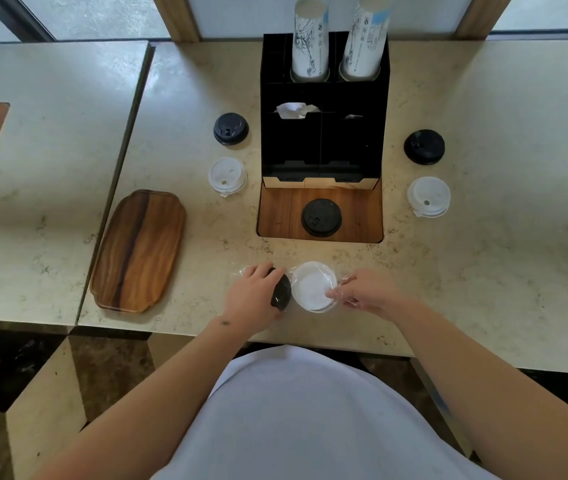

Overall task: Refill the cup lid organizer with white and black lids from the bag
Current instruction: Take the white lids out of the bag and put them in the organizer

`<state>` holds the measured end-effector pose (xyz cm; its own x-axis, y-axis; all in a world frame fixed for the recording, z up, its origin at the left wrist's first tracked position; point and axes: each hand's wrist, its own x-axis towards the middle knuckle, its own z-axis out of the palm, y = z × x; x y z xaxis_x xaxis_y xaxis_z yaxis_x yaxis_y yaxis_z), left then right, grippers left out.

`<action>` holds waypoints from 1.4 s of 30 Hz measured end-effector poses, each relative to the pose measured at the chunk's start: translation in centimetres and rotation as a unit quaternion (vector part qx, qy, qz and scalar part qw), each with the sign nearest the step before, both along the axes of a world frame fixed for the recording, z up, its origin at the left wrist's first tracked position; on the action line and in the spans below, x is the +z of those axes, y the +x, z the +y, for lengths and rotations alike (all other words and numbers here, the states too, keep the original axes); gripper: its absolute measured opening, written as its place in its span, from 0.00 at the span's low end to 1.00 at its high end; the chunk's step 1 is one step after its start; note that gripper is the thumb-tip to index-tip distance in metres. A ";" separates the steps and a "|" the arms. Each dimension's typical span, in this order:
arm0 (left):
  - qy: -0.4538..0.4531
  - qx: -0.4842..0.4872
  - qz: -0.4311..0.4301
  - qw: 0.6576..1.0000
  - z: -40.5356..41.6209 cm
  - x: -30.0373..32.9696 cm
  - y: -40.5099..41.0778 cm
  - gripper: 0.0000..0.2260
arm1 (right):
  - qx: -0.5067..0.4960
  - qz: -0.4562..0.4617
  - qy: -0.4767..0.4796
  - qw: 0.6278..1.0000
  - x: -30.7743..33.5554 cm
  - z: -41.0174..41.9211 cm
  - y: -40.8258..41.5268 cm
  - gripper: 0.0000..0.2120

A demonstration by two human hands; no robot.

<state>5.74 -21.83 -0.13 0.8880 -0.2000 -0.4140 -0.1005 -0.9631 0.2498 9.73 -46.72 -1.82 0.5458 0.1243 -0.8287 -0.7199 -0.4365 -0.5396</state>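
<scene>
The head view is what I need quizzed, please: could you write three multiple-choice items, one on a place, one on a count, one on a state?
1. Where is the wooden tray?
A. left of the organizer
B. inside it
C. under the bag

2. How many black lids lie loose outside the bag?
A. one
B. three
C. five

3. What is the right hand doing?
A. resting flat
B. pinching the plastic bag
C. lifting a cup

Key: 1 A, it lies left of the black organizer; 2 B; 3 B, fingers gather film beside the white lids.
</scene>
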 end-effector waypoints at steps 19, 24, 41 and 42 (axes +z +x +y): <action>-0.042 -0.013 -0.003 0.999 0.2 -0.8 3.0 0.38 | -0.011 -0.155 -0.086 0.984 5.3 -4.3 2.2 0.09; -0.044 -0.025 0.001 0.999 0.3 -1.0 3.8 0.38 | 0.017 -0.199 -0.103 0.974 8.5 -5.3 7.4 0.18; -0.065 -0.047 0.012 0.997 0.4 -1.3 6.9 0.35 | 0.299 -0.409 -0.277 0.816 6.3 0.1 21.3 0.23; -0.061 -0.049 0.016 0.997 0.4 -1.3 7.0 0.35 | 0.315 -0.416 -0.293 0.801 5.7 0.1 21.7 0.23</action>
